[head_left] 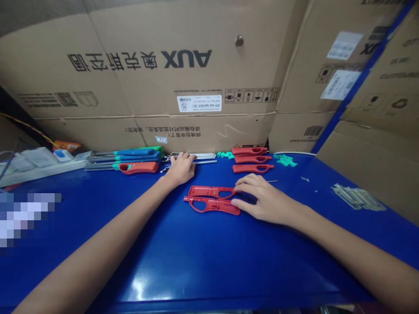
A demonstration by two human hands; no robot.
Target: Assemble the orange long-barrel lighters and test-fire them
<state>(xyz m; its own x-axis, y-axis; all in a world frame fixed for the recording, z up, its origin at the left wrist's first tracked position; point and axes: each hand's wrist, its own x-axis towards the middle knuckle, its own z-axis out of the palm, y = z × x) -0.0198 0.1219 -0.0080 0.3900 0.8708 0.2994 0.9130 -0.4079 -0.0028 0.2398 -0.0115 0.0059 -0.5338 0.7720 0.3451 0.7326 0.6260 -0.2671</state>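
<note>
Two red plastic handle shells (211, 199) lie side by side, inner side up, in the middle of the blue table (203, 261). My right hand (262, 198) rests flat at their right ends, fingertips touching both, fingers spread. My left hand (181, 168) reaches to the back of the table and lies over a bundle of thin metal tubes (204, 157), fingers curled on them. Whether it grips a tube I cannot make out.
Three closed red handles (250, 159) lie behind my right hand, with small green parts (285, 160) beside them. Finished blue, green and red lighters (137, 159) lie at the back left. Clear plastic pieces (358, 197) sit right. Cardboard boxes (183, 74) wall the back.
</note>
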